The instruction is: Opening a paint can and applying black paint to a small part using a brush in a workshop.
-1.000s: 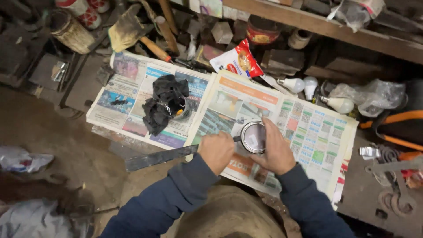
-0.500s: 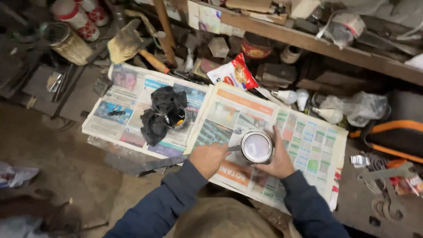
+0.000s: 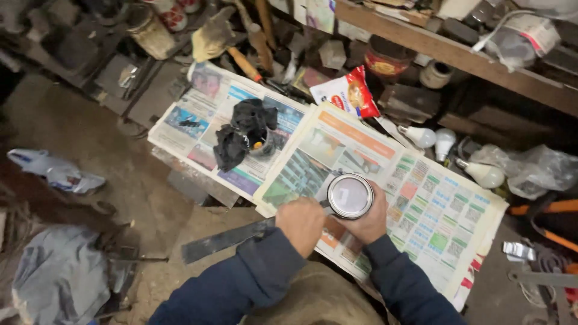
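A cluttered workshop — beyond the hands, a rough wooden shelf (image 3: 457, 57) runs above heaps of old tools, a worn brush (image 3: 214, 37), paint tins (image 3: 171, 13) and loose light bulbs (image 3: 445, 141). Spread newspaper (image 3: 421, 210) covers the work surface beneath the hands — to their left, a bare dirt floor (image 3: 90, 138).

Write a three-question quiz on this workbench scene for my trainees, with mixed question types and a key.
1. True or false: the right hand grips the round metal tin from the side.
2. Which lies on the left-hand newspaper? A) a black rag B) a hammer C) a light bulb
3. Fill in: the left hand holds a long flat metal ____ that points left, past the newspapers.

Key: 1 true; 2 A; 3 strip. The tin's lid is on. Three white light bulbs lie beyond the right-hand newspaper.
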